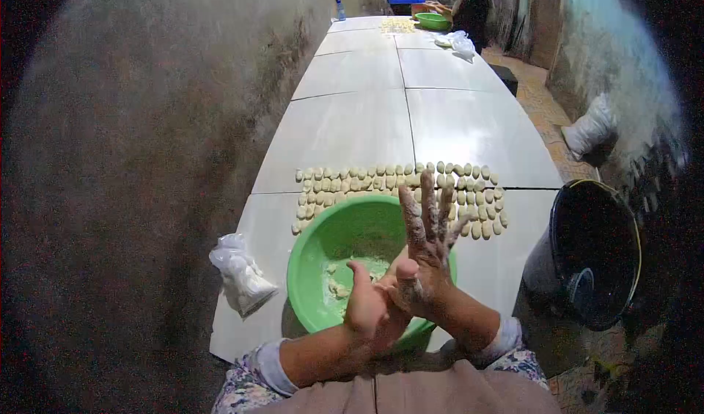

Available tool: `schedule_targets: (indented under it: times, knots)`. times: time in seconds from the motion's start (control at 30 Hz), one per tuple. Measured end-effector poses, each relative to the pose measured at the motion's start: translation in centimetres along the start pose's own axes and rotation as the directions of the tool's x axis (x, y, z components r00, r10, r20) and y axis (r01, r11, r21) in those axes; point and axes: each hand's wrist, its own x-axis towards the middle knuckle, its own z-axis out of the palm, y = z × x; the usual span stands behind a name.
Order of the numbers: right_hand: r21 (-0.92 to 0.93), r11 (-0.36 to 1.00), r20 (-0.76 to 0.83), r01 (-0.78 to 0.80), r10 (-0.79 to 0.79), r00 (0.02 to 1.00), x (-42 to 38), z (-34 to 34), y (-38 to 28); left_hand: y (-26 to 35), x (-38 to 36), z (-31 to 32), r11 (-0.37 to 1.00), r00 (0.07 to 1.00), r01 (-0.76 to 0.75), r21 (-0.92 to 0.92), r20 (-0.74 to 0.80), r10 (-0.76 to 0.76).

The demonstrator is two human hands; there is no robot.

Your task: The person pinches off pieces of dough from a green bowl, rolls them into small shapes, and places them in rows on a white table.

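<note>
Overhead, floury right hand (427,256) fingers splay open; left hand (370,308) presses palm-to-palm above green bowl (312,249).

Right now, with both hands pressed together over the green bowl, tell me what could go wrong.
1. The green bowl sits near the table edge; a nudge from the forearms might tip it off.
2. The hands, left and right, are dough-smeared, so bits may drop outside the bowl.
3. The plastic bag lies at the edge and could slide off.

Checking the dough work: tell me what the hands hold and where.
Cannot be told: the left hand and right hand press palms together above the green bowl, hiding anything between.
</note>
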Motion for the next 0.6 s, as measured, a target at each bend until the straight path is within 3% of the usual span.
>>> schedule_targets:
  times: [0.07,0.13,0.17,0.2,0.23,0.27,0.33,0.4,0.47,0.6]
  knots:
    - [-0.254,0.966,-0.029,0.053,-0.062,0.998,1.0,-1.8,-0.7,0.7,-0.1,-1.1,1.0,0.994,0.005,0.004,-0.11,-0.004]
    - [0.244,0.96,0.076,-0.137,0.122,0.99,1.5,-2.9,-0.3,0.1,0.1,0.6,0.997,0.992,-0.076,0.032,-0.095,0.078]
    - [0.049,0.999,0.038,0.0,-0.001,0.999,1.9,-4.4,-0.4,0.4,0.0,-0.1,0.999,0.996,-0.051,0.003,0.071,0.051]
    - [0.259,0.965,0.116,-0.053,0.023,0.993,1.6,-4.8,0.0,0.8,-0.1,-0.5,1.0,0.971,-0.021,-0.02,0.237,0.025]
    - [0.222,0.971,0.22,-0.088,0.038,0.975,1.4,-5.5,-0.3,1.1,-0.2,0.8,0.993,0.997,-0.07,0.091,0.034,0.067]
    - [0.18,0.976,0.32,-0.12,0.057,0.946,1.3,-6.1,-0.9,1.2,-0.2,1.2,0.993,0.997,-0.073,0.088,0.035,0.07]
    - [0.115,0.993,0.462,-0.033,-0.024,0.887,1.2,-6.0,-1.8,1.4,-0.1,1.5,0.906,0.944,-0.152,0.394,-0.213,0.251]
    - [0.18,0.983,0.424,0.042,-0.116,0.898,0.6,-4.4,-2.1,1.9,-0.3,0.6,0.898,0.958,-0.155,0.412,-0.158,0.238]
    - [0.081,0.995,0.554,-0.05,-0.003,0.832,0.6,-3.1,-2.3,1.7,-0.3,1.2,0.835,0.903,-0.131,0.534,-0.284,0.323]
    - [0.08,0.994,0.628,-0.07,0.004,0.779,0.7,-2.4,-1.2,1.5,-0.6,3.1,0.812,0.915,-0.139,0.567,-0.239,0.324]
